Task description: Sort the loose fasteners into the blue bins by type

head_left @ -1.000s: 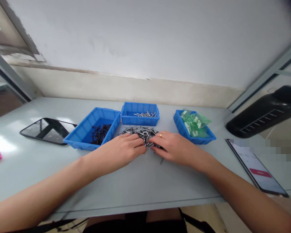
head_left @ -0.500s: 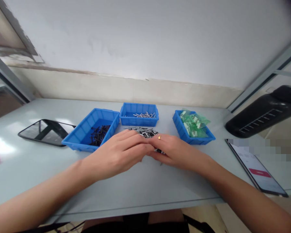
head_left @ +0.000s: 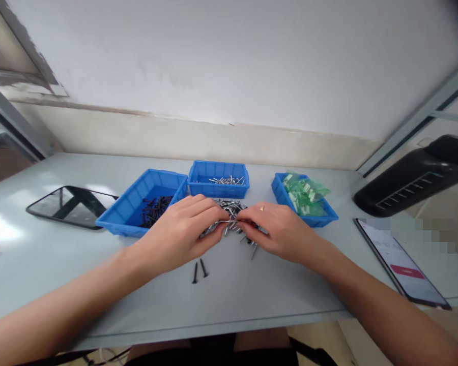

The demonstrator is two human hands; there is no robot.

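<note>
My left hand (head_left: 189, 223) is closed in a pinch over the left side of a loose pile of silver nail-like fasteners (head_left: 232, 207). Opposite it, my right hand (head_left: 277, 229), with a gold ring, also pinches. A thin silver nail-like fastener (head_left: 229, 221) spans the gap between both sets of fingertips. Parts of the pile are hidden under the hands, and some darker pieces show among the silver ones. Two black screws (head_left: 195, 273) lie on the table in front of my left hand.
A blue bin (head_left: 124, 211) of black screws stands left, a smaller blue bin (head_left: 218, 190) of silver fasteners behind. To the right are a blue bin (head_left: 282, 195) with green plastic packets, a black bottle (head_left: 408, 178) and a phone (head_left: 404, 264). A black-rimmed mirror-like panel (head_left: 70, 207) lies left.
My hands have drawn apart from touching, and the silver fastener now shows between their fingertips. The two black screws, hidden by my left hand before, are visible.
</note>
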